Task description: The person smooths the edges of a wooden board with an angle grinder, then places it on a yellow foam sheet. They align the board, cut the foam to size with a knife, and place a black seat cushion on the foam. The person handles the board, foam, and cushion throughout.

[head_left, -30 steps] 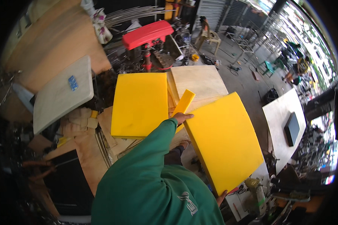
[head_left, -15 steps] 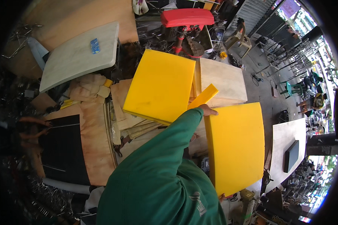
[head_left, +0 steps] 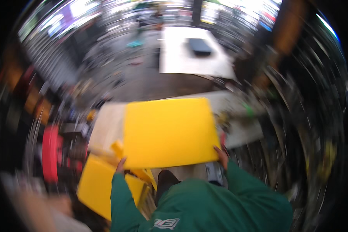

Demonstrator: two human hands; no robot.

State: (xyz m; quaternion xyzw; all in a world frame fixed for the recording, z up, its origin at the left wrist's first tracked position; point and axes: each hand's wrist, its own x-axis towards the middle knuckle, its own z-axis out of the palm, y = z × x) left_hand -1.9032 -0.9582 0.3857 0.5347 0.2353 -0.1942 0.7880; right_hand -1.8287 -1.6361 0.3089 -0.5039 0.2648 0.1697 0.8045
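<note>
A large yellow foam slab [head_left: 170, 133] is held between my two hands in front of my body, its broad face toward me. My left hand [head_left: 120, 165] grips its near left corner. On the right, my right hand [head_left: 222, 156] grips the near right edge. Most fingers of both hands are hidden by the slab or smeared by motion. Below my left hand lies a second yellow foam block [head_left: 98, 185], with a small yellow foam strip [head_left: 117, 147] just beyond it.
A pale wooden board [head_left: 104, 123] lies left of the held slab. Farther off stands a white-topped table [head_left: 178, 50] with a dark flat block [head_left: 199, 46] on it. A red machine [head_left: 50, 154] is at the left. Blurred clutter fills the right side.
My view and body have turned right, toward the white-topped table. The foam slab has come round in front of me, still in both hands; the second block now lies at my lower left.
</note>
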